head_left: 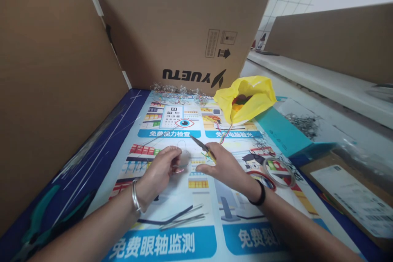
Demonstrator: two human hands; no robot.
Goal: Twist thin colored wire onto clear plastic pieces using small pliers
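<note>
Thumb and fingers of my left hand [162, 168] are pinched on a thin wire [181, 142], which curves up in a loop above the fingertips. A short pink-red strand [178, 171] shows at the lower fingers. To its right, my right hand [229, 170] is closed around a tool with a dark pointed metal tip [199, 143] and a yellowish part near the palm; whether it is scissors or pliers I cannot tell. The tip points up and left, apart from the left hand. Beneath both hands lies a printed poster sheet [196, 208].
Cardboard panels [172, 24] stand behind and left. Tangled wire [181, 90] lies at the back, beside a yellow bag [248, 98]. Wire pieces fill a teal box [282, 131]. Wire rolls [291, 177] lie right, cut rods [184, 217] in front, green-handled pliers [39, 213] left.
</note>
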